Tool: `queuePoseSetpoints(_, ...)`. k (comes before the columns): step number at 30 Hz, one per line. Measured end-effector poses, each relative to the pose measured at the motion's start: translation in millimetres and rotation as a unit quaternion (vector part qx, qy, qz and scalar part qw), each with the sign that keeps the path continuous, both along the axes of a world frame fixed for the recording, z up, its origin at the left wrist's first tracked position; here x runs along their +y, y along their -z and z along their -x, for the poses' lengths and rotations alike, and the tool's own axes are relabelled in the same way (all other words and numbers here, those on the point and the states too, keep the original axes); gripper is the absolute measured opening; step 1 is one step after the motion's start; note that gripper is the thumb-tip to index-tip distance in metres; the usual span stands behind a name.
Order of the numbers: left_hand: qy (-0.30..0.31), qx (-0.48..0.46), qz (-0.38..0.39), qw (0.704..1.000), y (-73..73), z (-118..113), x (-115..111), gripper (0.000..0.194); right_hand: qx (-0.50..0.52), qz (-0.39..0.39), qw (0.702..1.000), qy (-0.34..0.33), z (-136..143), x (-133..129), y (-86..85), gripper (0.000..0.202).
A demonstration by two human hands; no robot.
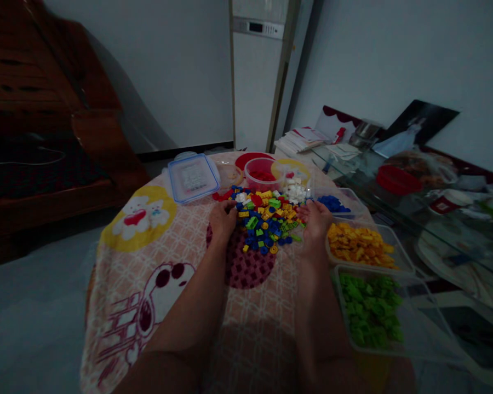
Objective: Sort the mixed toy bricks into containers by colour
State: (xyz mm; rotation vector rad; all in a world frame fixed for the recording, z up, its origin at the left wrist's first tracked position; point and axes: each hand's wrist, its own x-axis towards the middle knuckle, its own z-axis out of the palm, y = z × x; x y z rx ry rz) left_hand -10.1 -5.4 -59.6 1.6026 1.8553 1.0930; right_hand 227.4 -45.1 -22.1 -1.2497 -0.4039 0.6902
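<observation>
A pile of mixed toy bricks in blue, yellow, green, red and white lies on the round cloth-covered table. At its left edge is my left hand, fingers curled in by the bricks; what they hold, if anything, is hidden. My right hand is at the pile's right edge, its fingertips close together near a small blue piece. Sorted bricks stand around: red ones in a round pink tub, white ones behind the pile, blue, yellow and green in clear boxes on the right.
A blue-rimmed clear lid lies at the table's back left. On the right, a glass table holds papers, a red bowl, a cup and bags. A wooden bench stands at the left, a tall white appliance behind.
</observation>
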Motion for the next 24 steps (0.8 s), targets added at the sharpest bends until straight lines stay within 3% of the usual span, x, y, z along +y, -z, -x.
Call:
queuePoseSetpoints(5,-0.001,0.0,-0.001,1.0,-0.3,0,0,0.034,0.009,-0.051,0.996,0.074,-14,4,10.1,0.046)
queuePoseSetpoints(10,-0.003,0.001,-0.001,1.0,0.3,0,0,0.033,-0.047,-0.089,0.99,0.099,-22,4,15.4,0.067)
queuePoseSetpoints(18,0.002,-0.002,0.007,1.0,-2.0,1,0,0.034,-0.166,0.029,0.983,0.067,-15,4,10.8,0.064)
queuePoseSetpoints(24,0.004,-0.016,0.021,1.0,-4.4,0,2,0.032,-0.386,0.119,0.912,0.066,-1,-10,-21.1,0.055)
